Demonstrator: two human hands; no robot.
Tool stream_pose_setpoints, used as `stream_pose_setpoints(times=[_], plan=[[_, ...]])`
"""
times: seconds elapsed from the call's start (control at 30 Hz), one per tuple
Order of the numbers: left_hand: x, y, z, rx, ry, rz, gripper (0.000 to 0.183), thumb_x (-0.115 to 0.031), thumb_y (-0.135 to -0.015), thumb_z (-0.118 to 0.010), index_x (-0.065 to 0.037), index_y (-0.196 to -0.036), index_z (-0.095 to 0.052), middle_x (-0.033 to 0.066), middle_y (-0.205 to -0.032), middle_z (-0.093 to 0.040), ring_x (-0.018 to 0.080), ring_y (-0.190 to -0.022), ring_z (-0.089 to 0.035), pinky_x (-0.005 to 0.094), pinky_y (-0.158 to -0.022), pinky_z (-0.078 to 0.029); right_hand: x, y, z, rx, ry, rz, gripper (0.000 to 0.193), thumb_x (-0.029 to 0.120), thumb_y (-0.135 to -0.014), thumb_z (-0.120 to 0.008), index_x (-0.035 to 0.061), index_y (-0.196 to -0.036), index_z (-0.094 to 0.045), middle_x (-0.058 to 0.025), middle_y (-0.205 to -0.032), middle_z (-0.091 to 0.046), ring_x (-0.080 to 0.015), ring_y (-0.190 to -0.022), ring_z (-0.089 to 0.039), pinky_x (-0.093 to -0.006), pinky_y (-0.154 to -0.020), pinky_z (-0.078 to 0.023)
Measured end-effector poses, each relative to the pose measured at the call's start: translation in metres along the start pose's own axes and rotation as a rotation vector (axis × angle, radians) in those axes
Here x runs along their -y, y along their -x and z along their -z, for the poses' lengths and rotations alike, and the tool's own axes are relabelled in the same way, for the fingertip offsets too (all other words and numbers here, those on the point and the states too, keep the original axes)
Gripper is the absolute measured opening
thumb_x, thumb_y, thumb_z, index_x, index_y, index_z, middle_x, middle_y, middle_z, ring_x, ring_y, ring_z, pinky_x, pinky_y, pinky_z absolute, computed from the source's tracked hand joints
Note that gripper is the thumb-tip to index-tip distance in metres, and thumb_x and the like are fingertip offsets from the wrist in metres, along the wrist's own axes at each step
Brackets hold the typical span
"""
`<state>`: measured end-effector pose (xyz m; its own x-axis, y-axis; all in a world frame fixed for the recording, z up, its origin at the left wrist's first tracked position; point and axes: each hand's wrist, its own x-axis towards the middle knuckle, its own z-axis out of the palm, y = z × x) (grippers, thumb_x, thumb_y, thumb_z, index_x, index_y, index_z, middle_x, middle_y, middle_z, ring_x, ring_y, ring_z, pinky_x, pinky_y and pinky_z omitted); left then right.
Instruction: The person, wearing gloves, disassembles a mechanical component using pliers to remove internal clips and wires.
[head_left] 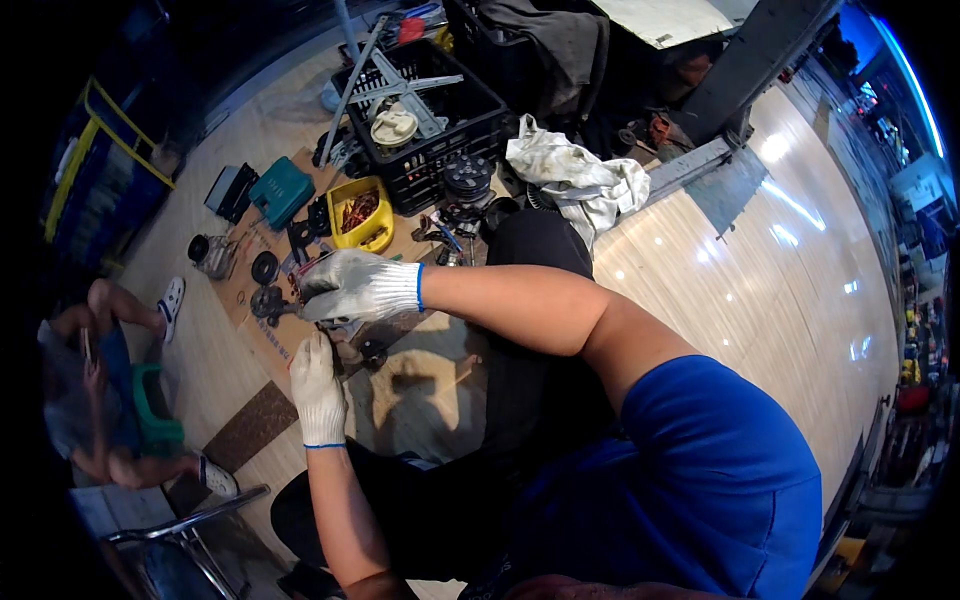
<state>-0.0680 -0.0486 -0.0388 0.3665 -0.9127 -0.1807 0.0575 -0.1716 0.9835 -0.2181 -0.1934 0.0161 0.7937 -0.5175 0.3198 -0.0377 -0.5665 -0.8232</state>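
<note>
Both my hands wear white knitted gloves with blue cuffs. My right hand (355, 285), its glove stained grey, reaches left over a cardboard sheet (240, 295), fingers curled; what they grip is hidden. Just below it my left hand (320, 390) has its fingers bent and pressed together near a small dark part (373, 353); anything inside them is too small to make out. A dark round metal part (267, 302) lies left of my right hand, with a black ring (264, 266) behind it. A yellow container (361, 214) of reddish small pieces stands beyond my right hand.
A teal case (281, 192) and a metal machine part (211, 256) lie farther left. Behind stands a black crate (430, 170) with metal brackets, beside dark discs (467, 178) and a white rag (580, 178). Another person sits at left by a green stool (155, 405).
</note>
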Motion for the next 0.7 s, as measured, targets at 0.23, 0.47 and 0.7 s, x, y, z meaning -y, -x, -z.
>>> stream_pose_setpoints(times=[0.23, 0.47, 0.7], plan=[[-0.022, 0.002, 0.005, -0.359, -0.628, -0.208, 0.05, -0.042, -0.095, -0.061, 0.005, -0.109, -0.066, 0.0114, -0.082, -0.068, 0.0202, -0.07, -0.06, 0.0357, -0.069, -0.049, -0.001, 0.007, -0.012, 0.191, 0.447, 0.042, 0.028, 0.031, -0.088, -0.063, 0.0039, -0.092, -0.067, -0.0172, -0.086, -0.069, -0.0387, -0.083, -0.068, -0.0464, -0.072, -0.054], [-0.051, 0.014, -0.005, -0.291, -0.905, -0.084, 0.044, -0.04, -0.095, -0.06, 0.003, -0.095, -0.068, 0.0234, -0.085, -0.068, 0.0354, -0.078, -0.066, 0.04, -0.073, -0.05, -0.007, 0.013, -0.033, 0.278, 0.697, 0.231, 0.022, 0.025, -0.083, -0.061, 0.0044, -0.082, -0.067, -0.0125, -0.079, -0.069, -0.0312, -0.077, -0.071, -0.0434, -0.061, -0.056], [-0.028, 0.005, 0.014, -0.188, -0.91, -0.046, 0.047, -0.043, -0.098, -0.053, 0.001, -0.1, -0.068, 0.0254, -0.089, -0.067, 0.0421, -0.086, -0.065, 0.0442, -0.075, -0.049, -0.011, 0.014, -0.041, 0.138, 0.868, 0.319, 0.017, 0.017, -0.077, -0.062, 0.002, -0.084, -0.065, -0.0129, -0.075, -0.067, -0.0319, -0.075, -0.07, -0.0439, -0.058, -0.055]])
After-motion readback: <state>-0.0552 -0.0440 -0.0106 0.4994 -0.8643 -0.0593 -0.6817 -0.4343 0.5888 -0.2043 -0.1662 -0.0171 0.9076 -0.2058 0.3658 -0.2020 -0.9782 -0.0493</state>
